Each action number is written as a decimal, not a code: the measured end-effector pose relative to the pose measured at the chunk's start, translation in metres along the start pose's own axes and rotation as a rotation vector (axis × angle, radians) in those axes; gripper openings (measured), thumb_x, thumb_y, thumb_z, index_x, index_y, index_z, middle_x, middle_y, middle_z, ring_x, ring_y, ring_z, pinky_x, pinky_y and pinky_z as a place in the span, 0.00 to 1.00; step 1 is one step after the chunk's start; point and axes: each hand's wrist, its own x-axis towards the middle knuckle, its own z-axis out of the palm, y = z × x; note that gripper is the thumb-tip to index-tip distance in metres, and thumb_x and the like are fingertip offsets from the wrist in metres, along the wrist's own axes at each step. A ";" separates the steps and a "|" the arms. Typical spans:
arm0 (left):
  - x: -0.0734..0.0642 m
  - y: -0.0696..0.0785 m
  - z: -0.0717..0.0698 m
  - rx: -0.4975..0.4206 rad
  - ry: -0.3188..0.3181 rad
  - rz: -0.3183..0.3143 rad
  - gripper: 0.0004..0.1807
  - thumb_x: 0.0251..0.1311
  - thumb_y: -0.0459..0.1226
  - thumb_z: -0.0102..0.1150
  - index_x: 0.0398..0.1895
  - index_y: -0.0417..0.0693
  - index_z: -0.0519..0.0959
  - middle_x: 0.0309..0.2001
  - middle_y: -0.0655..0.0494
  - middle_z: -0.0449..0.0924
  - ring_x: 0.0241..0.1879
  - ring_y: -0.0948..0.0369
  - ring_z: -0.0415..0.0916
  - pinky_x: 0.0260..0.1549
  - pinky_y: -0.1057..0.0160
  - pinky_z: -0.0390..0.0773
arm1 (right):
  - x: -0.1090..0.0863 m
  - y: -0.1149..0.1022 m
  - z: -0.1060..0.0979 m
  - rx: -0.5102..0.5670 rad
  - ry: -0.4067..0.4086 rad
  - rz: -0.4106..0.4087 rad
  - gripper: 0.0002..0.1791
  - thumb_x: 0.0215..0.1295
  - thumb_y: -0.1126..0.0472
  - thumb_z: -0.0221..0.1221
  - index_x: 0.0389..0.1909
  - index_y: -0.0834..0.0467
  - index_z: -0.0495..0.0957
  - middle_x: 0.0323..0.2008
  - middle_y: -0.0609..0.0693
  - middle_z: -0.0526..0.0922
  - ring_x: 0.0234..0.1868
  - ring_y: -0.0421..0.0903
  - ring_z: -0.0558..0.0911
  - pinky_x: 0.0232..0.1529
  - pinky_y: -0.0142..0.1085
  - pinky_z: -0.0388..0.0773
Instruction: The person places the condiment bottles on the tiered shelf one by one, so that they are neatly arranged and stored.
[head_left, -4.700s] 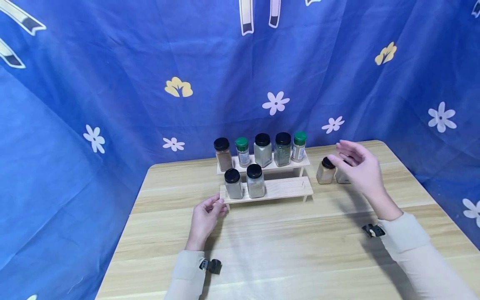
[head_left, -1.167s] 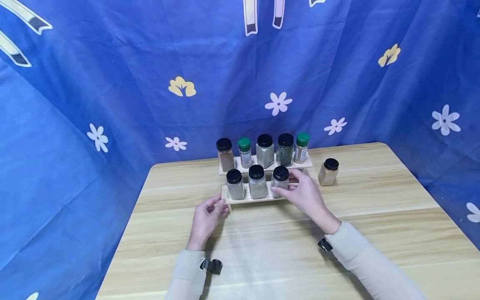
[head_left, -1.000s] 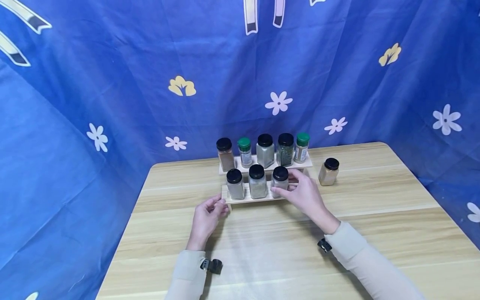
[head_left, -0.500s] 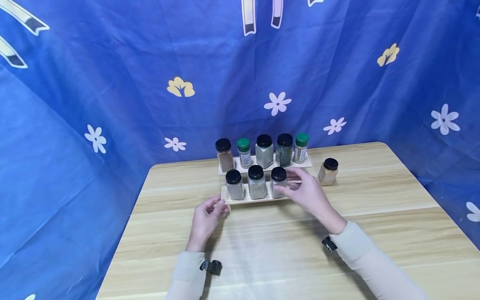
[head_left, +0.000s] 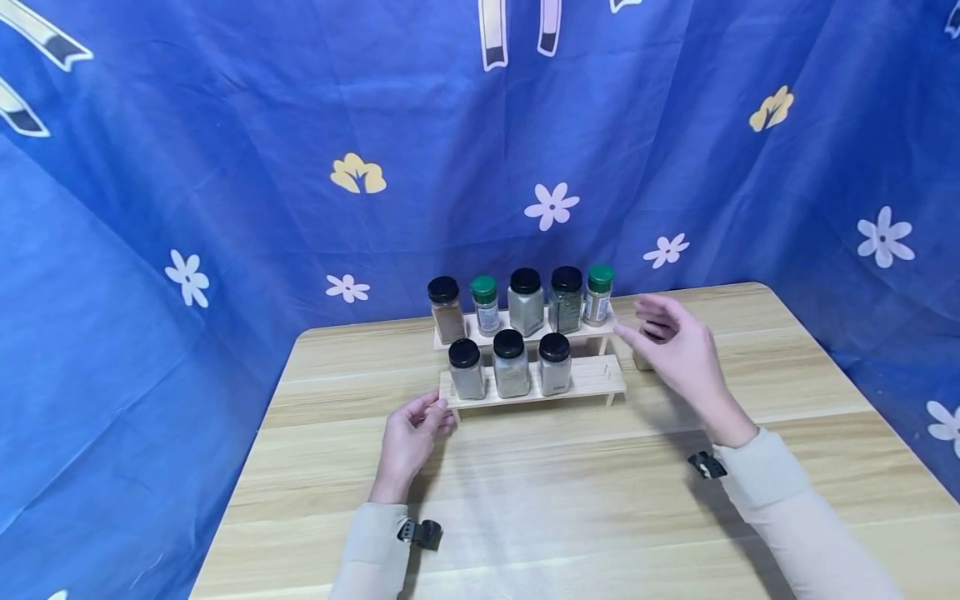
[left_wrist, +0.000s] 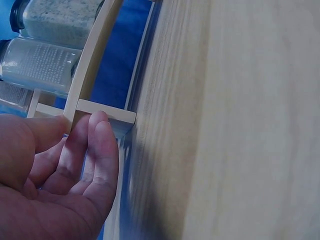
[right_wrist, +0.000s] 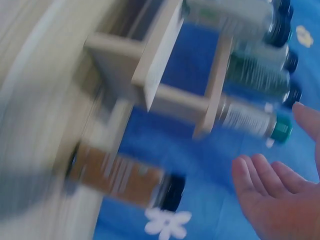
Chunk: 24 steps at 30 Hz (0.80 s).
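Observation:
A two-tier wooden spice rack [head_left: 592, 382] stands toward the back of the table. My left hand [head_left: 408, 437] pinches the left end of its lower tier; in the left wrist view the thumb lies on the shelf end with fingers beneath. Three black-lidded jars stand on that tier, the rightmost being a grey spice jar [head_left: 555, 371]. My right hand [head_left: 682, 354] holds nothing, fingers spread, right of the rack. Behind it, mostly hidden in the head view, is a black-lidded jar of brown spice [right_wrist: 117, 175], upright on the table and apart from the fingers.
On the upper tier stand several jars, among them a green-lidded shaker [head_left: 598, 296] at the right end and a brown-filled jar [head_left: 447, 312] at the left. A blue patterned cloth [head_left: 450, 167] hangs right behind the wooden table [head_left: 525, 500].
The right hand has brought the grey spice jar from the table onto the lower tier, let go, and moved right toward the brown-spice jar. My left hand stays at the rack's left end.

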 end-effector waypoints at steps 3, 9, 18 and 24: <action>0.001 -0.001 0.000 0.013 0.005 0.003 0.21 0.75 0.32 0.60 0.66 0.31 0.76 0.50 0.31 0.87 0.43 0.49 0.91 0.44 0.64 0.94 | 0.006 0.013 -0.009 -0.011 0.050 0.007 0.32 0.62 0.55 0.76 0.65 0.61 0.78 0.60 0.59 0.86 0.60 0.57 0.85 0.61 0.27 0.87; 0.001 -0.002 0.000 0.023 0.014 0.000 0.21 0.75 0.32 0.60 0.66 0.32 0.77 0.49 0.32 0.88 0.41 0.53 0.91 0.44 0.64 0.94 | 0.010 0.041 -0.018 -0.039 0.072 0.074 0.36 0.62 0.56 0.76 0.68 0.63 0.75 0.65 0.62 0.82 0.67 0.58 0.81 0.72 0.44 0.81; 0.000 -0.001 0.000 0.009 0.010 0.016 0.20 0.75 0.30 0.58 0.67 0.32 0.76 0.52 0.32 0.87 0.45 0.45 0.91 0.46 0.63 0.94 | 0.007 0.080 -0.010 -0.106 -0.042 0.180 0.43 0.64 0.55 0.75 0.73 0.67 0.66 0.69 0.71 0.75 0.71 0.67 0.76 0.73 0.58 0.77; 0.001 -0.003 0.000 0.007 0.012 0.029 0.20 0.74 0.28 0.58 0.66 0.31 0.76 0.50 0.31 0.87 0.43 0.48 0.91 0.46 0.63 0.94 | 0.004 0.092 -0.004 -0.136 -0.072 0.201 0.39 0.65 0.59 0.73 0.71 0.70 0.67 0.66 0.74 0.76 0.68 0.71 0.76 0.70 0.59 0.80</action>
